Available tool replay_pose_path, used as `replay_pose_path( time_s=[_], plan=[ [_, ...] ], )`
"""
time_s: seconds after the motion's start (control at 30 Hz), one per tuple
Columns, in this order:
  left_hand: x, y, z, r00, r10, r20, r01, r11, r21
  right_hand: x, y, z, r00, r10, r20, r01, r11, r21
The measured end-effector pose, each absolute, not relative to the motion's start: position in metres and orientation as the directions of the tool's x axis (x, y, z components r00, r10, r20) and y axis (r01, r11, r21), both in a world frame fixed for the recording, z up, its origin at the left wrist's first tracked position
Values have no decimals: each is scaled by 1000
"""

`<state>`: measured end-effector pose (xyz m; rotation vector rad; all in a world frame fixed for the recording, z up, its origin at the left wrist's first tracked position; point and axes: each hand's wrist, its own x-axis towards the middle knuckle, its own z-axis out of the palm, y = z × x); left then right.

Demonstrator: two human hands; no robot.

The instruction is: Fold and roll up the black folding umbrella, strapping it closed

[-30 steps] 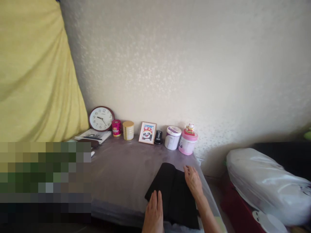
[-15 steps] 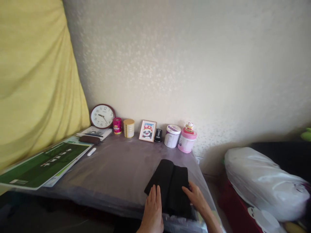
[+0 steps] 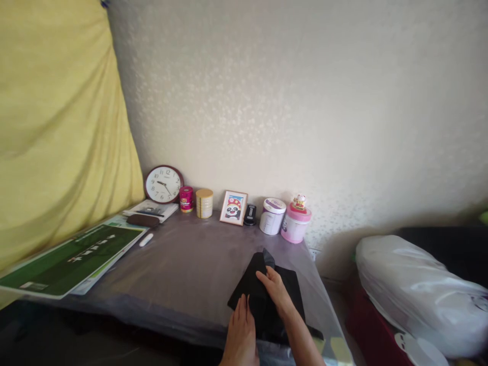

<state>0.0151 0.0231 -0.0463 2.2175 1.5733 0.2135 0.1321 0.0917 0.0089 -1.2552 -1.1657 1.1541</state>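
Note:
A black folded cloth (image 3: 292, 290) lies near the front right of the table; I cannot tell what kind of item it is. My right hand (image 3: 273, 287) pinches a raised flap of it between thumb and fingers, near the middle. The flap stands up and leans left over the left part. My left hand (image 3: 241, 325) rests on the cloth's near left edge, its fingers stretched out flat and close together. The cloth's near edge is partly hidden by my wrists, and a thin black strip sticks out at its right corner.
Along the wall stand a clock (image 3: 164, 184), a pink tin (image 3: 186, 200), a yellow-lidded can (image 3: 204, 204), a panda picture frame (image 3: 234, 207) and two tubs (image 3: 272, 217). Green sheets (image 3: 72, 262) lie at left. A white plastic bag (image 3: 412, 290) is right of the plastic-covered table (image 3: 171, 274).
My right hand has moved left from the cloth's right edge, folding the right flap up and over toward the left. My left hand stays at the near left edge.

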Motion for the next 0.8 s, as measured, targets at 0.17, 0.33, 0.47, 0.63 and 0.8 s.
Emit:
replay_pose_path(
  time_s=[0.17,0.33,0.47,0.63,0.8],
  plan=[
    [12,22,-54,344,939,-27,855,-301,423,134,105,-6,144,987,70,350,15,-937],
    [4,21,-62,354,935,23,827,-324,459,137,111,-8,114,989,93,527,19,-850],
    [-6,19,-68,315,944,98,829,-324,456,133,107,-5,24,998,56,552,34,-833],
    [-10,17,-51,291,935,200,820,-352,451,128,102,-2,-95,993,67,565,110,-818],
    [0,25,-38,422,888,184,757,-456,468,127,95,0,-158,975,153,649,219,-728]
  ],
)
